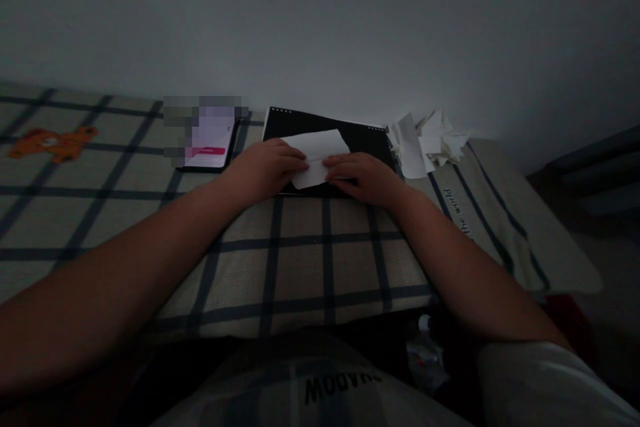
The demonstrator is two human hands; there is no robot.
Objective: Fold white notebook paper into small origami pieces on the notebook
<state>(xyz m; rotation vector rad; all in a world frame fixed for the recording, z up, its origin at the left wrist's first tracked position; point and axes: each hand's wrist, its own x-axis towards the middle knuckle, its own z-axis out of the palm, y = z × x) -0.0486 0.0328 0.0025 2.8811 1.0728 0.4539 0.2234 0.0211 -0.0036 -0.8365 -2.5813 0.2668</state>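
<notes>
A small white sheet of paper point(320, 143) lies over a black notebook point(367, 140) with punched holes along its far edge. A line, perhaps a crease, runs across the paper between my hands. My left hand point(267, 170) holds the sheet's left side, its fingers curled and close together. On the other side, my right hand point(367, 177) grips the paper with the fingertips on top and the thumb nearer me. The two sets of fingertips are a short gap apart. Parts of the paper and notebook are hidden under the hands.
A lit phone point(207, 140) lies left of the notebook. To the right is a heap of torn white paper pieces point(430, 143). An orange bear-shaped item point(53, 143) rests far left on the checked tablecloth point(300, 263). A wall point(320, 27) stands behind the table.
</notes>
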